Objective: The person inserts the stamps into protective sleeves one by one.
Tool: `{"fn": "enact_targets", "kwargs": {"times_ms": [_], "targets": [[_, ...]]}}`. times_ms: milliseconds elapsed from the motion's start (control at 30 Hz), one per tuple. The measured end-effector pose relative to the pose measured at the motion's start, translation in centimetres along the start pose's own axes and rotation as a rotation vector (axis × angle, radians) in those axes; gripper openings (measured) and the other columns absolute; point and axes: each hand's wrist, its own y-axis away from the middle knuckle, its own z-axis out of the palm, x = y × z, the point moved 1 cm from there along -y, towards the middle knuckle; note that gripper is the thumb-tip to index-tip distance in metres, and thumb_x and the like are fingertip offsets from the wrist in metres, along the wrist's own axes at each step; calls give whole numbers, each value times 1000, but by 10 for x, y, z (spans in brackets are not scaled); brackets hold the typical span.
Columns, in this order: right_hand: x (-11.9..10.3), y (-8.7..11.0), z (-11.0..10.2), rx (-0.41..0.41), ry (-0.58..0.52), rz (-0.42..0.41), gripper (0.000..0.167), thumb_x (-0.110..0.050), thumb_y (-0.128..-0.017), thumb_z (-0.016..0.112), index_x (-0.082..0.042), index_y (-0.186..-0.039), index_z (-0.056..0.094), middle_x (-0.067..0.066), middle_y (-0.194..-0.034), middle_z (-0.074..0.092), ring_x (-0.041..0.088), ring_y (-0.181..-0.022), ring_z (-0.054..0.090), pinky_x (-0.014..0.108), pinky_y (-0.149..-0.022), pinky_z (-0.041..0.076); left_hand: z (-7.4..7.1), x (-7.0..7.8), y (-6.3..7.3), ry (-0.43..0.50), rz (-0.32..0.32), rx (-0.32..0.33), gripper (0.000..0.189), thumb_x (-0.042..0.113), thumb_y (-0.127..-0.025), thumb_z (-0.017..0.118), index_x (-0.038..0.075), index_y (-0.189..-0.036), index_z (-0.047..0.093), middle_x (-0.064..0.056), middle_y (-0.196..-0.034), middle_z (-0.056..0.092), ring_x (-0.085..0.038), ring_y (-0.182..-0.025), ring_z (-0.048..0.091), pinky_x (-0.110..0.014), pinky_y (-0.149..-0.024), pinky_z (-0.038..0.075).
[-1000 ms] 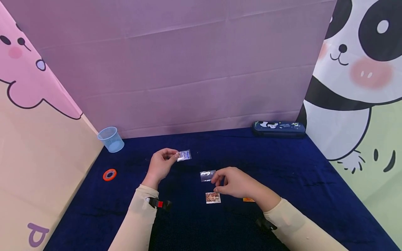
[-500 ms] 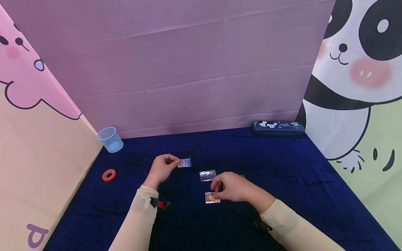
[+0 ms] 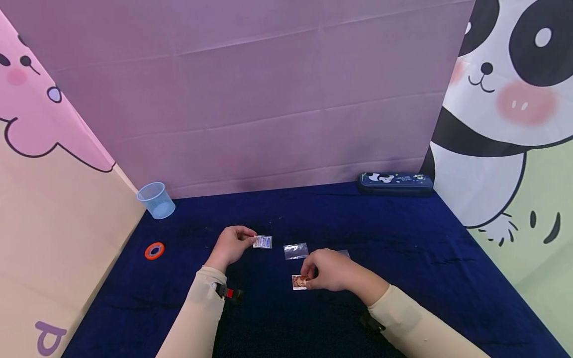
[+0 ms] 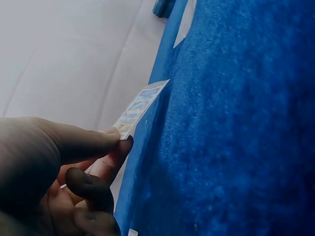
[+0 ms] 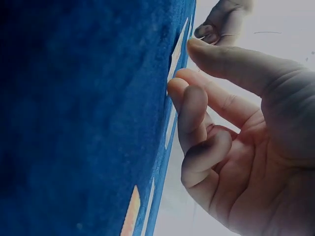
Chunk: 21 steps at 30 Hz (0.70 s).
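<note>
L hand [image 3: 233,244] is pinching blue card [image 3: 263,241]; R hand [image 3: 333,270], empty, fingers parted, is hovering at brown card [image 3: 298,282] lying on cloth [image 3: 425,248]. Apparently prepping pickup; next prob. needs pinching its edge.

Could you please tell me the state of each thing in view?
Blue card: pinched in left hand, tilted.
Brown card: lying flat, partly covered by right hand.
Right hand: thumb and fingers apart.
Clear sleeve: lying flat.
Orange card: lying flat.
Blue cup: standing, mouth open.
Tape roll: lying flat.
Pencil case: closed.
</note>
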Motion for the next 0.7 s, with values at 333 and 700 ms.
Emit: {"fn": "enact_targets", "kwargs": {"times_ms": [333, 700], "targets": [[-1, 1, 4, 13, 76, 45, 25, -26, -82, 90, -21, -101, 74, -13, -79, 61, 7, -69, 56, 33, -66, 48, 3, -6, -1, -39, -23, -6, 6, 15, -97, 77, 12, -102, 76, -2, -90, 72, -20, -79, 64, -36, -73, 51], [-2, 2, 2, 24, 102, 27, 28, -21, -78, 93, -20, -98, 73, -8, -81, 60, 9, -70, 54, 35, -67, 46, 2, -5, 2, -131, -75, -5, 10, 21, -94, 81, 14, -99, 75, 0, -87, 72, -19, -76, 65, -37, -71, 52]]}}
